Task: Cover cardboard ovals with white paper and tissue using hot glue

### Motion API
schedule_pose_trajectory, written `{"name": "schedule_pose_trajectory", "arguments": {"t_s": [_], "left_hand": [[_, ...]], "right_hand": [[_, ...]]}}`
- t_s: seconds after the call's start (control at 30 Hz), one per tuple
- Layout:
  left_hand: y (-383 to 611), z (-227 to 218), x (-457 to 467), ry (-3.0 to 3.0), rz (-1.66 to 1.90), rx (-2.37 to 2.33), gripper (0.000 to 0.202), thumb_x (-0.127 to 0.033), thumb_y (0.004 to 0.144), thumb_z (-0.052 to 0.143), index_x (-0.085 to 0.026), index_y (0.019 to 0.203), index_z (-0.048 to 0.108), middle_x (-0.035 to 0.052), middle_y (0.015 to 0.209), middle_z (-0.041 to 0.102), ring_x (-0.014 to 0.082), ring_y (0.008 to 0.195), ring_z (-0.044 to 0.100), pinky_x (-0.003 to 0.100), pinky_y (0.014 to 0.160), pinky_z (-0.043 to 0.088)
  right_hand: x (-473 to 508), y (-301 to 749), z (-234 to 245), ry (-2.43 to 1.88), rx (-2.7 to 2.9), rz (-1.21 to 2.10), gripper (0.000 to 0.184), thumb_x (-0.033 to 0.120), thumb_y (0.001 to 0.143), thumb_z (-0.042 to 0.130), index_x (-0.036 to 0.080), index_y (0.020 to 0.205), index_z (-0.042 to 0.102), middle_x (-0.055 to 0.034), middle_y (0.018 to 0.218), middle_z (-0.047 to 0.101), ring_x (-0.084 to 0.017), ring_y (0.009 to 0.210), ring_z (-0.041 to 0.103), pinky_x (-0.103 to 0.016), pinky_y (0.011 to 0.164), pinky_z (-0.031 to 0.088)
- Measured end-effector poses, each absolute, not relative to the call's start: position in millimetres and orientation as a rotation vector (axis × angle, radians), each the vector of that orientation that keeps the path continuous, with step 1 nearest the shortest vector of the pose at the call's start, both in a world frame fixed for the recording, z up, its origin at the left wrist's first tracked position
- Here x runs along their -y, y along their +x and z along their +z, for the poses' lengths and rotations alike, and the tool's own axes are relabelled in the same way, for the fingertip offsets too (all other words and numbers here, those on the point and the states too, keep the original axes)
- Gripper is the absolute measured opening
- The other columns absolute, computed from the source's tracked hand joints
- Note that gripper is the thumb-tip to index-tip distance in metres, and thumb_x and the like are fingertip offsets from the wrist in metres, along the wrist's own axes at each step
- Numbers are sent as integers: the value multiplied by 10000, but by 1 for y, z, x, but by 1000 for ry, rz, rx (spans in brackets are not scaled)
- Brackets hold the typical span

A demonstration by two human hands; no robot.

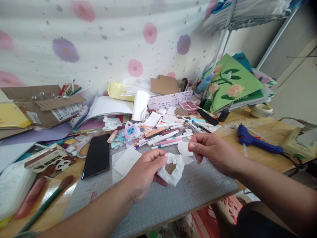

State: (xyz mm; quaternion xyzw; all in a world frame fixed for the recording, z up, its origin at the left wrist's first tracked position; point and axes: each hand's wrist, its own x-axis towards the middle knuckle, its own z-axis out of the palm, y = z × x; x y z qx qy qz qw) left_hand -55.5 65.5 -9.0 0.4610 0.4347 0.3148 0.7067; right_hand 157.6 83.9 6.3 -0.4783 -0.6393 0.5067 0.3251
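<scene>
Above grey mat (198, 190): left hand (145, 172) grips 1 white textured piece (173, 179); right hand (211, 149) pinched, contents unclear.

L hand (146, 170), L f'arm (99, 205): bare | R hand (214, 151), R f'arm (272, 185): bare | dk garment (260, 220), lower R

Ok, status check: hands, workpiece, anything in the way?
Left hand gripping white textured piece, brown patch at its middle. Right hand pinched shut nearby, contents unclear. Loose markers heaped beyond both hands.
</scene>
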Motion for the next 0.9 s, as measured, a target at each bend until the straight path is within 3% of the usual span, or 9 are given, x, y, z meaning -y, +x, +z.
{"name": "schedule_pose_trajectory", "arguments": {"t_s": [0.1, 0.23, 0.4, 0.5, 0.6, 0.67, 0.77, 0.83, 0.9], "left_hand": [[-55, -8, -65, 957, 723, -956, 189, -338, 848, 550, -171, 936, 569, 14, 720, 605, 119, 566, 568, 216, 441, 497], [-54, -9, -66, 818, 804, -908, 159, -302, 888, 494, -166, 941, 556, 12, 740, 597, 114, 592, 577, 208, 431, 514], [-54, -9, -67, 743, 844, -891, 121, -283, 880, 518, -164, 873, 541, 10, 744, 591, 110, 607, 578, 199, 437, 519], [-55, -8, -68, 762, 851, -910, 66, -203, 852, 560, -163, 904, 552, 4, 768, 592, 101, 639, 587, 179, 469, 516], [-57, -8, -69, 804, 849, -928, 174, -182, 848, 567, -177, 1021, 555, 23, 873, 617, 115, 723, 620, 182, 524, 524], [-58, -9, -70, 826, 847, -953, 221, -201, 852, 568, -189, 1071, 543, 40, 945, 623, 137, 776, 638, 188, 537, 524], [-58, -9, -70, 839, 852, -975, 257, -237, 849, 584, -212, 1099, 532, 47, 1017, 618, 160, 812, 653, 195, 538, 519], [-57, -8, -70, 843, 863, -981, 267, -254, 845, 592, -218, 1103, 534, 48, 1034, 617, 170, 817, 659, 199, 541, 516], [-56, -8, -70, 848, 875, -984, 265, -254, 839, 599, -212, 1095, 545, 49, 1023, 620, 175, 815, 661, 200, 542, 513]], "right_hand": [[-81, 162, 1, -1223, 1566, 1383, 408, 572, 768, 573, 215, 620, 441, 69, 494, 397, -91, 441, 356, -243, 460, 302], [-72, 171, 0, -1192, 1701, 1491, 466, 596, 760, 577, 199, 578, 416, 65, 492, 375, -80, 462, 294, -240, 446, 200], [-57, 182, 13, -1138, 1930, 1646, 203, 379, 841, 578, 192, 777, 532, 21, 680, 498, -114, 625, 458, -241, 571, 359], [-51, 191, 20, -1176, 2135, 1489, 114, 277, 875, 527, 207, 815, 594, -12, 781, 578, -140, 738, 526, -258, 670, 413], [-51, 214, 21, -1369, 2195, 1339, 194, 372, 859, 530, 211, 823, 631, -16, 680, 593, -144, 603, 534, -254, 548, 421], [-54, 239, 21, -1550, 2200, 1013, 266, 431, 848, 520, 208, 772, 645, -31, 636, 603, -154, 553, 522, -267, 510, 405], [-62, 290, 19, -1775, 2142, 489, 297, 460, 841, 493, 216, 834, 663, -65, 735, 664, -209, 671, 585, -315, 627, 442], [-68, 325, 16, -1914, 2195, 404, 277, 435, 816, 494, 230, 876, 670, -66, 895, 696, -244, 833, 620, -340, 749, 461], [-73, 354, 11, -1955, 2220, 376, 234, 377, 783, 503, 221, 797, 678, -77, 920, 695, -265, 893, 617, -357, 808, 451]]}}
